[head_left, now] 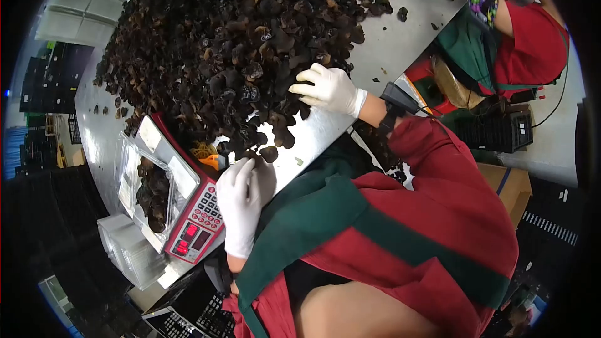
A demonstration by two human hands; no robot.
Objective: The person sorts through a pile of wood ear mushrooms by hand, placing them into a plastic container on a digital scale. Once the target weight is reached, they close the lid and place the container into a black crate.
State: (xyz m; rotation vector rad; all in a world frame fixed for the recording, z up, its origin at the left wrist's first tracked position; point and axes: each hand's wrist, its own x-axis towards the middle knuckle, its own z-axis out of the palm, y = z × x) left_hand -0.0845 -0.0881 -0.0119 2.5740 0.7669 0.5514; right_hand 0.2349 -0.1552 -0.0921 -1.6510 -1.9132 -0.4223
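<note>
A large heap of dark wood ear mushrooms (pixel 219 44) covers much of the metal table. My right hand (pixel 328 91), in a white glove, rests at the heap's near right edge, its bent fingers slightly apart against the mushrooms. Closer to me, my left hand (pixel 240 197), also gloved, is beside the red scale, with loosely curved fingers near a loose wood ear mushroom (pixel 269 154); its palm is hidden. On the scale (pixel 201 216), whose red display is lit, sits a clear plastic tray (pixel 128 178) with wood ear mushrooms (pixel 152 194) in it.
Stacked clear trays (pixel 131 250) stand beside the scale, and more clear containers (pixel 81 9) at the far left. An orange-handled object (pixel 213 161) lies behind the scale. Across the table is another person's sleeve (pixel 532 44). Black crates (pixel 501 131) and a cardboard box (pixel 506 188) are at right.
</note>
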